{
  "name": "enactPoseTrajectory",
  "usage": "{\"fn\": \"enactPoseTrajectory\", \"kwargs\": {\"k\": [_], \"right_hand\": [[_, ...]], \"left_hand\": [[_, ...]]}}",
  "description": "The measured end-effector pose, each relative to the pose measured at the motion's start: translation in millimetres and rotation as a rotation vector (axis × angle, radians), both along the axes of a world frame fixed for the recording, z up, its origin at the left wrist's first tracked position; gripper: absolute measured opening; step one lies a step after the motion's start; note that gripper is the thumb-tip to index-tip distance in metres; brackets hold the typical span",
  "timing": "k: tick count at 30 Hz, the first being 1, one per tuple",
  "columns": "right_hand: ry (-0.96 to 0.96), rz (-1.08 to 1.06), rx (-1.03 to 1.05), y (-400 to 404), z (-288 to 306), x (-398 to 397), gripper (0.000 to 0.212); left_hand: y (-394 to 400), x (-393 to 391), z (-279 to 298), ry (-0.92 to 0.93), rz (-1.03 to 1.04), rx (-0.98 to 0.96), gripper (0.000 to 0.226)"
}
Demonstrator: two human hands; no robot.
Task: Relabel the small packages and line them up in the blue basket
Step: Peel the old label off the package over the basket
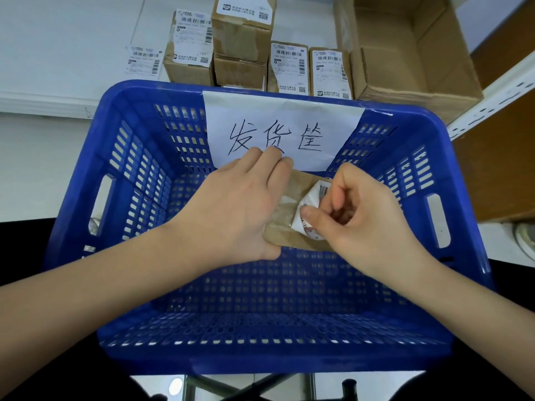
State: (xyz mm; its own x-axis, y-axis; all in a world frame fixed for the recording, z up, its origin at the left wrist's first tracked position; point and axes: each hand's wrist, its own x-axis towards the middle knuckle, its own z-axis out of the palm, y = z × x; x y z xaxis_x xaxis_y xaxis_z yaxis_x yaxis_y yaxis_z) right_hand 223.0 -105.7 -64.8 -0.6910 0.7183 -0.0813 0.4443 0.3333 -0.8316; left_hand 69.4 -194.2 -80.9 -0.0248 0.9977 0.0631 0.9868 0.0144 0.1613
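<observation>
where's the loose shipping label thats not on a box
In the head view, the loose label lies flat on the white surface at upper left, just left of the stacked small boxes and behind the blue basket.

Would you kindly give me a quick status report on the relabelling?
Left hand holds small package above blue basket. Right hand pinches crumpled label, peeling it off. No packages visible in basket. Nothing in the way.

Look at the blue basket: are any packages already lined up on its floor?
No. The blue basket floor is bare; both hands hold the one package above it.
</observation>
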Motion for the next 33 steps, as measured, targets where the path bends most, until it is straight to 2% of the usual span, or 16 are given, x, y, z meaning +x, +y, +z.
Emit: {"fn": "enactPoseTrajectory", "kwargs": {"k": [6,12,17,22,29,33], "right_hand": [[0.098,0.098,-0.246,0.7,11.3,1.0,0.007],[0.162,0.053,-0.331,10.3,6.5,0.1,0.008],[0.126,0.050,-0.395,12.5,2.5,-0.7,0.024],[0.094,0.067,-0.398,10.8,1.4,-1.6,0.025],[0.047,0.071,-0.266,4.7,-6.6,-4.4,0.025],[0.056,0.082,-0.214,-0.7,-12.8,-4.7,0.014]], "left_hand": [[-1.3,-6.8,3.6,-0.030,0.061,0.007,0.085],[1.1,-11.6,4.7,-0.042,0.090,0.021,0.082],[0.7,-9.4,3.1,-0.060,0.084,0.021,0.080],[0.1,-5.8,2.8,-0.010,0.076,-0.005,0.086],[-0.2,0.7,3.3,0.067,0.059,-0.035,0.083],[0.0,3.1,0.6,0.068,0.063,-0.052,0.084]]}}
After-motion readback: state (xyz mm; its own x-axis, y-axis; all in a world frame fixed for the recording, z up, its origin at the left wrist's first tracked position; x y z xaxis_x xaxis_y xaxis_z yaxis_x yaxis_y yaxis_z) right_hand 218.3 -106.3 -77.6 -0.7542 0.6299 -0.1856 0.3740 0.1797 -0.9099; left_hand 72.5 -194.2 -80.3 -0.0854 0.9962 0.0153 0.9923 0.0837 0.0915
